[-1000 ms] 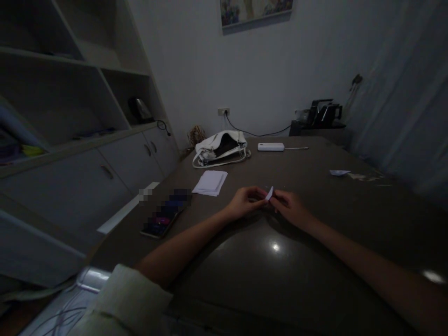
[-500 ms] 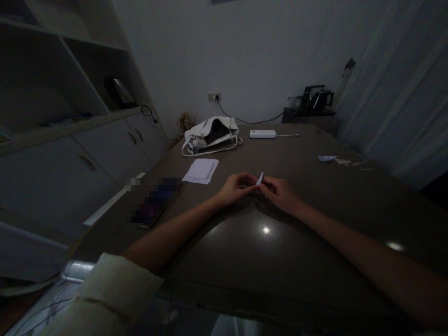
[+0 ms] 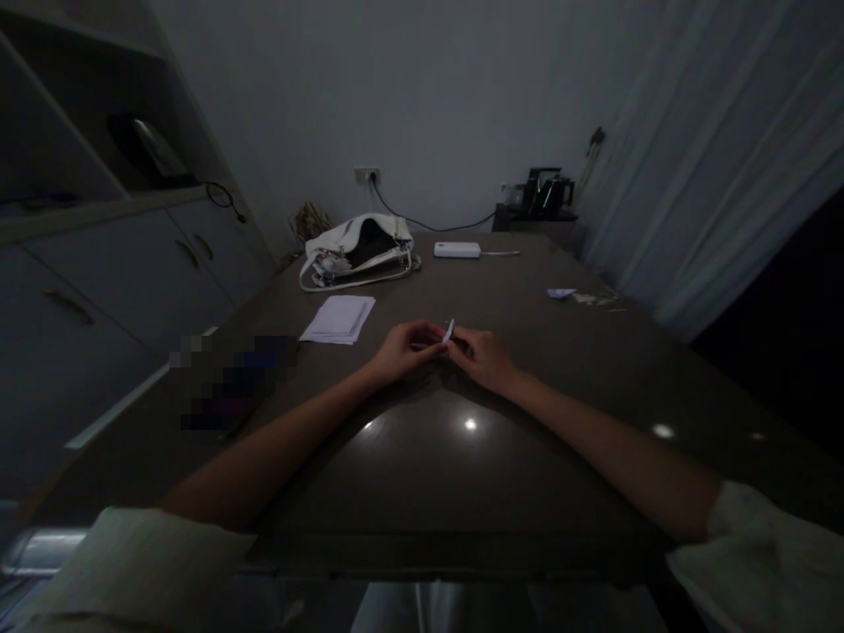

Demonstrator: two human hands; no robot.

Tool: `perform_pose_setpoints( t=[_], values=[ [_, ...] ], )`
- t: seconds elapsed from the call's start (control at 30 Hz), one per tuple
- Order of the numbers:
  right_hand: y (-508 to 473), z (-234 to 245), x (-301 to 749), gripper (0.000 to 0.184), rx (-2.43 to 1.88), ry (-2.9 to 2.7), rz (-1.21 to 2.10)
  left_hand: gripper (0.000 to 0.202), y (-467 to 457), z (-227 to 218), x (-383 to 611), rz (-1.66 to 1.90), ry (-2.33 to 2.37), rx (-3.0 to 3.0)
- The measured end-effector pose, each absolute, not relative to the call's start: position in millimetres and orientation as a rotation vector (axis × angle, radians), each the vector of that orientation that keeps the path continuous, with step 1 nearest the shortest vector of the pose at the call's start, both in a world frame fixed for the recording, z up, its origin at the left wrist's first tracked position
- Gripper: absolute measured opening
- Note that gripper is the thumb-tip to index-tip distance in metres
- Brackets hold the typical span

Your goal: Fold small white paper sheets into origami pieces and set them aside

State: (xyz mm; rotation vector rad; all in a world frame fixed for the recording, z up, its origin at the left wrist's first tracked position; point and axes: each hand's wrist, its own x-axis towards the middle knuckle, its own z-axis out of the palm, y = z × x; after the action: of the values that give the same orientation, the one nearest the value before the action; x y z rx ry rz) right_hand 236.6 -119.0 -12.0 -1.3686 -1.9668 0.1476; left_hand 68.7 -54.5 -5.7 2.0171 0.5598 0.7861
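Note:
Over the middle of the dark table point(image 3: 422, 475), my left hand point(image 3: 407, 353) and my right hand point(image 3: 484, 359) meet at the fingertips. Between them they pinch a small piece of folded white paper point(image 3: 449, 331), whose narrow end sticks up. Most of the paper is hidden by my fingers, so its full shape does not show. To the left of my left hand lies a stack of white paper sheets point(image 3: 339, 318). A small folded paper piece point(image 3: 560, 293) rests farther off on the right.
Behind the sheets sits a white handbag point(image 3: 360, 251). A white power strip-like device point(image 3: 457, 251) with a short cable lies at the back. Paper scraps point(image 3: 593, 300) are at the right, a blurred-out object point(image 3: 241, 380) at the left. A black kettle point(image 3: 552, 195) stands beyond the far edge.
The view has turned to the right, so everything sits farther left in it. My right sleeve has come into view. Both hands keep their pinch on the folded paper, with little visible finger movement.

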Motion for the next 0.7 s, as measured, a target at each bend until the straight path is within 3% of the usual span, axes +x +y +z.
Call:
perform_pose_setpoints(
  t=[0.7],
  values=[
    [-118.5,-12.5,236.5,0.021,-1.366,-1.961,0.136,0.029,-56.4,-6.3,67.2,0.819,0.508,2.083]
  ],
)
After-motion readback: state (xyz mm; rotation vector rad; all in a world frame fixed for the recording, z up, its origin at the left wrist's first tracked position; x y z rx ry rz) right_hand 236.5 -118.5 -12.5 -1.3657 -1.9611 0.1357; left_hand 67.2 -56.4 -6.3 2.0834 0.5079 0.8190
